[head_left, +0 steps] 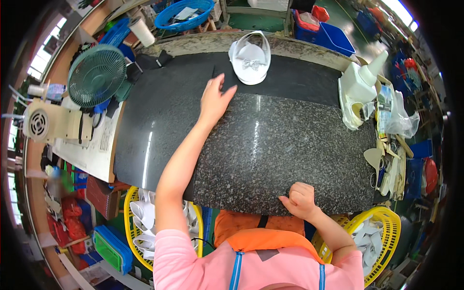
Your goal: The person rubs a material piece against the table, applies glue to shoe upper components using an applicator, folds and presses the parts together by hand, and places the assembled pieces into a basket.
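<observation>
A white shoe upper [253,76] with a silvery bow and a strap loop lies at the far middle of the dark work table. Just short of it, to its left, my left hand [215,99] reaches over the table. Its thumb and fingers are spread, nothing is between them, and a gap separates them from the upper. At the near edge of the speckled stone slab [285,145], my right hand [300,199] is curled into a fist. No object shows in that fist.
Yellow baskets [128,217] [394,237] of white pieces flank me below the table. A green fan [96,76] and a beige machine [53,122] stand left. At right are a white glue bottle [360,79], scissors [373,159] and a plastic bag [403,121]. Blue baskets [183,17] sit beyond the table.
</observation>
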`<state>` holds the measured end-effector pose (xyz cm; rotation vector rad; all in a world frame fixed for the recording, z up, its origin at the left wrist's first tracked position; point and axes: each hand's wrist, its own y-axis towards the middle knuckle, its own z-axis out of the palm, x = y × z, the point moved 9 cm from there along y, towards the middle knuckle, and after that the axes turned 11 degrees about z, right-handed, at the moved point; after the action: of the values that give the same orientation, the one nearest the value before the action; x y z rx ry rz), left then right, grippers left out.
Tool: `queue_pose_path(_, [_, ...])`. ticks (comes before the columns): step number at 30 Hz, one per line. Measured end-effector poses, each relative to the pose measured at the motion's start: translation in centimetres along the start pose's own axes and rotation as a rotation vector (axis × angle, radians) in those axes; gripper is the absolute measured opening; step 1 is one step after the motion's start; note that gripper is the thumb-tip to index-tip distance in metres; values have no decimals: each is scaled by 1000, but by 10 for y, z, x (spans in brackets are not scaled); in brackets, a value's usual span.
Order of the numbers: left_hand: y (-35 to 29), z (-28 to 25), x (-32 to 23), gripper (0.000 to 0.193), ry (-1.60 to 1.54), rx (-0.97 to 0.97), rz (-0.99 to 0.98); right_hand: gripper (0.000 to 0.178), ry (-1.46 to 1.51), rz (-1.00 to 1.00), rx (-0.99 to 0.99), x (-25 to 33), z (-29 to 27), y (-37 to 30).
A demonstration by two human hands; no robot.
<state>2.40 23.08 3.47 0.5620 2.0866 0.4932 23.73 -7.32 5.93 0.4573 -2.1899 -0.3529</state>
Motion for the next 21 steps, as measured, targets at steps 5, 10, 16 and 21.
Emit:
queue_pose_path(5, [78,57,40,48,15,-62,-282,50,43,85,0,-10,-2,2])
queue_pose_path(10, [43,4,32,18,-590,-368,-236,50,127,155,0,-23,-7,4])
queue_pose_path(16, [-11,-102,13,40,244,-216,-189,50,140,173,39,-24,0,6])
queue_pose_path(21, [20,-10,-76,58,535,-9,496,48,43,152,51,-16,3,10])
